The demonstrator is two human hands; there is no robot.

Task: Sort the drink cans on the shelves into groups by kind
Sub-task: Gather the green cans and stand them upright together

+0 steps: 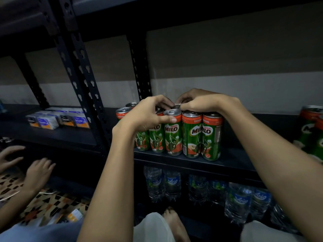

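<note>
With the left hand (146,112) and right hand (197,102) curled over the Milo cans (191,135), each gripping can tops, the person should squeeze the block together evenly so none tips

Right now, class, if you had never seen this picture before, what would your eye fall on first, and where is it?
First, the cluster of green Milo cans standing upright at the middle of the dark shelf, with the left hand and right hand curled over their tops. Next, the water bottles on the level below, and the small boxes on the shelf to the left.
</note>
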